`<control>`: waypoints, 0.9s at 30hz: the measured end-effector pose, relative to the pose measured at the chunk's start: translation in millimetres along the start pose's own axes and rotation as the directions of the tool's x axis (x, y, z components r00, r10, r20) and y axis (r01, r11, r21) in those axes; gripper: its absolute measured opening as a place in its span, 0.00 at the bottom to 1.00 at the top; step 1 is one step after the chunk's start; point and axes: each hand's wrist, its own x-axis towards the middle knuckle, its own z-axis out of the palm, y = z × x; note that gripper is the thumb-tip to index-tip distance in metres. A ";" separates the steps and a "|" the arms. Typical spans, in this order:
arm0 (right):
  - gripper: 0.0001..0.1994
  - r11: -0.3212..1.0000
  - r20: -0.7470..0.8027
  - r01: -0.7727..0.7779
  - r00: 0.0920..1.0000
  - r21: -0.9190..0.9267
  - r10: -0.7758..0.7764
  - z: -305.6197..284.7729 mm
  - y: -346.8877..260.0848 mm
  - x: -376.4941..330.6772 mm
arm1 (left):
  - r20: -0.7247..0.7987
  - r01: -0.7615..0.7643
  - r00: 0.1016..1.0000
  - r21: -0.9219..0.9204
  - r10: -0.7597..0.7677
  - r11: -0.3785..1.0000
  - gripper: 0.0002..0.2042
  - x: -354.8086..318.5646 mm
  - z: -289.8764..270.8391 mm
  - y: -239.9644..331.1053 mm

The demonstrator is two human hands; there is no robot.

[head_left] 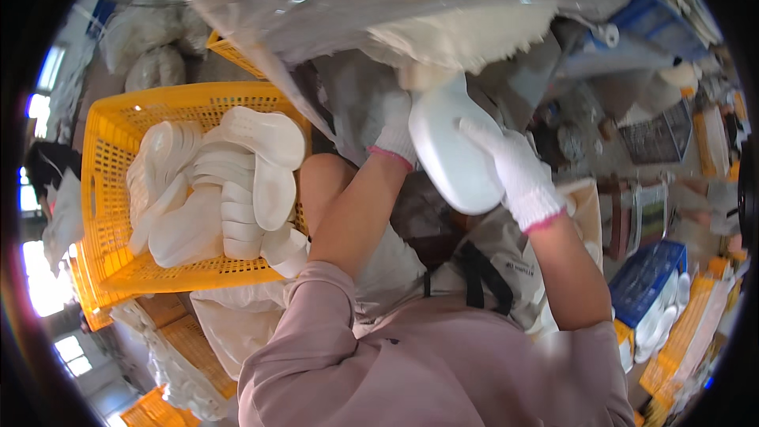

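A white shoe sole point(452, 154) hangs in front of me, tilted, with its far end up at a cream, ragged-edged fluffy mass point(474, 35), which looks like a buffing wheel. My right hand point(518, 174), in a white knit glove with a pink cuff, is closed on the sole's right edge. On the sole's other side is my left hand point(395, 126), gloved the same way; its fingers reach behind the far end and are partly hidden and blurred. Whether the sole touches the fluffy mass is hard to make out.
Grey plastic sheeting point(316, 8) drapes over the far side. At my left stands a yellow perforated crate point(107, 182) with several white soles point(190, 225) piled in it. Farther right are a blue crate point(652, 277) and a dark grey crate point(656, 134).
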 end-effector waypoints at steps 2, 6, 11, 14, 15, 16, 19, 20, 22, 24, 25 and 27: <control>0.25 0.996 0.034 -0.080 0.996 0.051 0.078 14.1 -3.7 3.6 | -0.123 0.086 0.990 0.136 -0.069 0.987 0.28 -5.3 4.1 16.4; 0.28 0.997 0.028 -0.068 0.997 -0.049 0.069 -15.9 45.7 -51.5 | -0.154 0.041 0.988 0.158 -0.017 0.987 0.30 -64.3 0.9 2.1; 0.30 0.860 -0.028 0.199 0.970 -0.469 -0.240 -33.4 42.1 -54.1 | -0.016 0.137 0.990 -0.171 -0.142 0.976 0.26 -55.6 -0.1 -23.3; 0.28 0.936 -0.025 0.179 0.980 -0.301 -0.196 -3.3 4.6 -0.2 | -0.212 0.194 0.961 0.057 -0.179 0.979 0.24 -6.4 -5.2 -11.4; 0.27 0.940 -0.176 0.033 0.980 -0.339 -0.098 5.2 2.6 14.7 | -0.236 0.188 0.954 -0.008 -0.184 0.982 0.22 2.6 -12.7 -8.0; 0.26 0.970 -0.088 0.019 0.995 -0.244 -0.041 9.2 2.4 24.9 | -0.246 0.170 0.954 -0.026 -0.171 0.985 0.20 9.1 -19.2 -6.0; 0.26 0.994 -0.090 -0.086 0.992 0.066 0.092 7.3 29.1 22.0 | -0.021 -0.007 1.000 0.444 0.018 0.896 0.20 7.0 -40.5 0.3; 0.27 0.994 -0.008 -0.058 0.998 0.095 0.059 1.1 37.4 13.4 | 0.110 -0.061 0.994 0.457 0.011 0.887 0.21 -5.5 -44.3 0.3; 0.27 0.975 0.144 -0.044 0.989 0.216 0.013 -17.7 57.3 -9.8 | 0.374 0.139 0.920 -0.031 -0.117 0.990 0.25 -29.0 -42.7 6.1; 0.29 0.977 0.168 -0.085 0.984 0.195 0.052 -34.1 69.3 -39.0 | 0.488 0.388 0.862 -0.465 -0.135 0.796 0.29 -51.3 -27.7 9.2; 0.29 0.997 0.098 -0.074 0.993 0.030 0.070 -38.3 67.2 -50.0 | 0.384 0.359 0.904 -0.448 -0.187 0.819 0.31 -63.4 -18.8 6.1; 0.27 0.977 0.003 -0.004 1.000 -0.212 0.005 -29.1 46.7 -54.4 | 0.122 0.228 0.971 -0.205 -0.207 0.952 0.31 -70.5 0.3 -0.2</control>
